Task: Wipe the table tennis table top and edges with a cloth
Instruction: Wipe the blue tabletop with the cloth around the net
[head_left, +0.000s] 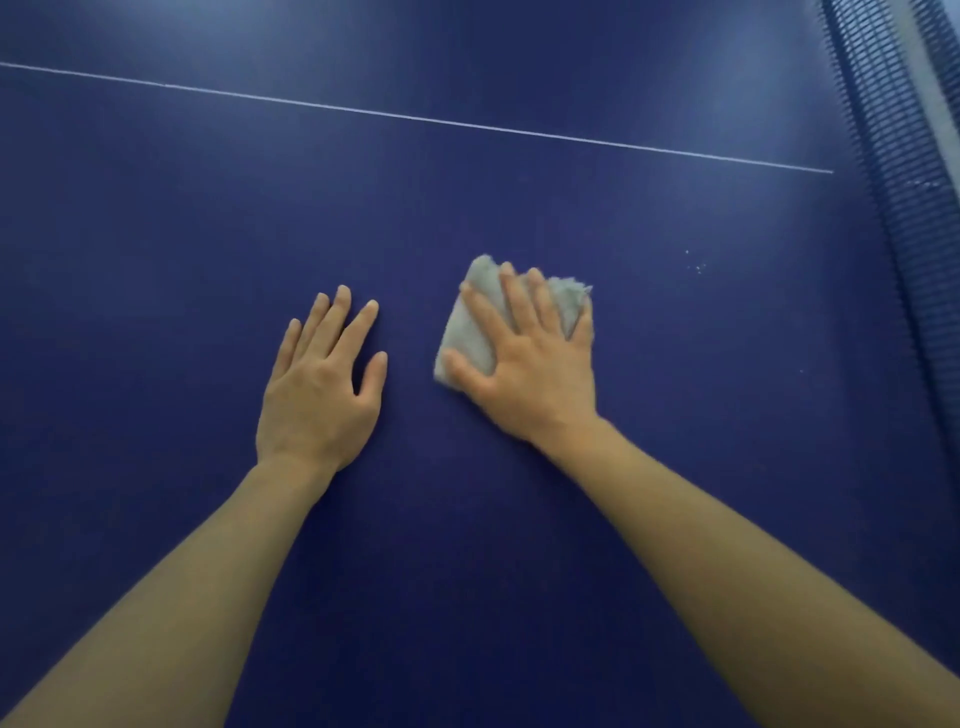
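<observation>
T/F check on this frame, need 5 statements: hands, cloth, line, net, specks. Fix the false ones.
1. The right hand presses the cloth flat on the table top. True.
2. The left hand holds a second cloth. False: it rests bare on the table, fingers straight, beside the cloth and apart from it.
3. The white line runs beyond both hands. True.
4. The net stands at the left edge of the view. False: it is at the right edge.
5. The small white specks lie under the cloth. False: they lie on the table between the cloth and the net.
</observation>
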